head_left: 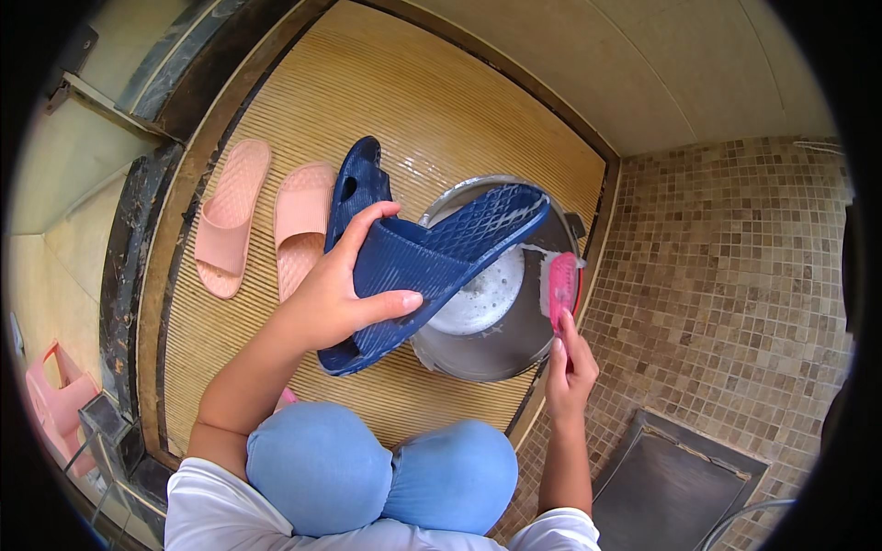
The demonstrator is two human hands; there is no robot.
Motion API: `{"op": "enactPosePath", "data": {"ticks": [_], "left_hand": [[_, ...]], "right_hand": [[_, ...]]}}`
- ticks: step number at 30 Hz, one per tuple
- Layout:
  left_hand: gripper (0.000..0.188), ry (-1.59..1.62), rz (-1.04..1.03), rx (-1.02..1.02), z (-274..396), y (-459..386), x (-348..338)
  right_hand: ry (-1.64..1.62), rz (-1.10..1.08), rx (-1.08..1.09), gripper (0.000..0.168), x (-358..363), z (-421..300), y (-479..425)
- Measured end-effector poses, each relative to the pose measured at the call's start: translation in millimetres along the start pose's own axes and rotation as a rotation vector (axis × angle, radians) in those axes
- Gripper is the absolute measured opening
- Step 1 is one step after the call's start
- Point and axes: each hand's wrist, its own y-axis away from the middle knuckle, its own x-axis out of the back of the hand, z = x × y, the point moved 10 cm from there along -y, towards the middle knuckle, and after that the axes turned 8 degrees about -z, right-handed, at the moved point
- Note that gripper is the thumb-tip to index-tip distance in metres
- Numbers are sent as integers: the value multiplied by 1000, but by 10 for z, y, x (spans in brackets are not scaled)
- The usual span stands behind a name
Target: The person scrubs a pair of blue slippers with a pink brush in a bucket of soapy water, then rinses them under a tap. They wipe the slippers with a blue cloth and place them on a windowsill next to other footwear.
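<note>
My left hand (344, 296) grips a dark blue slide sandal (406, 265) by its ribbed strap, thumb on the near side. White suds streak its patterned footbed. The sandal is held tilted, its heel end over a round metal pot (530, 344) that contains foamy water (479, 296). My right hand (572, 368) holds a pink scrub brush (562, 282) by its handle at the pot's right side. Foam clings to its bristles, which are apart from the sandal. The second blue slide sandal (358, 179) rests on the floor beyond my left hand, partly hidden by it.
Two pink slide sandals (233, 220) (303, 200) stand left on the ribbed yellow floor (441, 89). Brown mosaic tiles (682, 275) and a dark metal floor panel (682, 489) lie to the right. A pink plastic object (62, 399) is at far left, near a dark stone ledge (131, 268).
</note>
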Motion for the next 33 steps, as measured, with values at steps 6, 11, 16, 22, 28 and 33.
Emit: {"op": "enactPosePath", "data": {"ticks": [6,11,16,22,28,33], "left_hand": [[85,-58,-25,-49,-7,-42,-19],[84,-34,-70,-40,28,-7,-44],[81,-245,-46,-81,75,21,-69],[80,-221,-47,-75,79,37,-42],[85,-46,-89,52,34,104,-91],[84,-107,-71,45,65,106,-78]], "right_hand": [[-38,-100,386,46,-378,-869,-93],[122,49,483,47,-464,-851,-275],[101,181,271,45,-213,-298,-500],[85,92,532,50,-344,-859,-151],[51,167,358,46,-343,-449,-279],[63,212,238,47,-105,-106,-402]]}}
